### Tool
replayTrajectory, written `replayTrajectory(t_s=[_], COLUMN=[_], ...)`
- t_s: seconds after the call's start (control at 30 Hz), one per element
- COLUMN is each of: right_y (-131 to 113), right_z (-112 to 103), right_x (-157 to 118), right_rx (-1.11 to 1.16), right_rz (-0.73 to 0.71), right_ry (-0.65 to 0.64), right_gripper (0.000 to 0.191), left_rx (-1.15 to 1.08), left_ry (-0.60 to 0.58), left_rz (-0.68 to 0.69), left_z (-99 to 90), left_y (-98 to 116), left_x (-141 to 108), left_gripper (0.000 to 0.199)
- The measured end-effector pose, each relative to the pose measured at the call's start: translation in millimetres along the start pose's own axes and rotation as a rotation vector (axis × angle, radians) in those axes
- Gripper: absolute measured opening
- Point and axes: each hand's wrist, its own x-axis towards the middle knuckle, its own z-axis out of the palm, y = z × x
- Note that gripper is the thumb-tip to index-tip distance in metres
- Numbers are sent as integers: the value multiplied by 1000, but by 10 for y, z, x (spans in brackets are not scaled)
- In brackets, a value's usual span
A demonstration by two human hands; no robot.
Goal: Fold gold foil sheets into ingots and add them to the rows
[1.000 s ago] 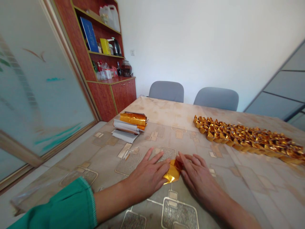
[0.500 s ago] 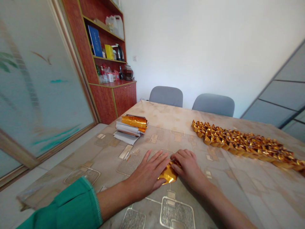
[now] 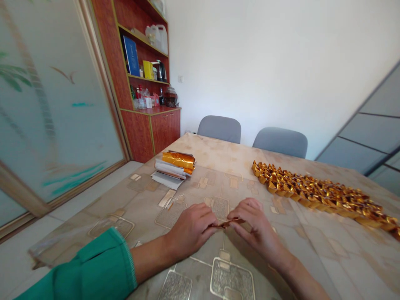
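Note:
Between my two hands, just over the table, is a folded piece of gold foil paper (image 3: 230,223), seen nearly edge-on as a thin strip. My left hand (image 3: 195,227) pinches its left end between thumb and fingers. At the other end my right hand (image 3: 254,223) grips it, thumb below and fingers above. Much of the foil is hidden by my fingers. Farther back on the left lies a loose stack of foil paper sheets (image 3: 178,160), gold and pale grey. Rows of folded gold foil pieces (image 3: 315,189) stand packed together on the right.
A patterned cloth covers the table (image 3: 206,260). Two grey chairs (image 3: 219,128) stand at its far side against the white wall. At back left is a reddish wooden cabinet (image 3: 136,131) with bottles and a kettle, beside a frosted sliding door (image 3: 62,104).
Both hands have gone from pressing the gold foil flat on the table to pinching it at its ends. The foil has turned edge-on. The view has shifted slightly.

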Motion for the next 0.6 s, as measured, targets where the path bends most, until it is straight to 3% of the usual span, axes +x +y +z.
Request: replayTrajectory(t_s=[0.1, 0.23, 0.4, 0.6], right_y=[-118, -178, -134, -126], right_z=[-78, -71, 24, -70], right_x=[-8, -90, -166, -150], right_rx=[-124, -291, -233, -67], right_rz=[-115, -224, -200, -66], right_ry=[10, -11, -231, -419], right_gripper=[11, 22, 22, 14], left_rx=[61, 157, 186, 81], left_ry=[77, 66, -102, -265], left_rz=[66, 142, 250, 251], left_z=[-26, -14, 23, -127], left_y=[20, 58, 59, 45], left_x=[-3, -3, -16, -165], left_gripper=[25, 32, 30, 19])
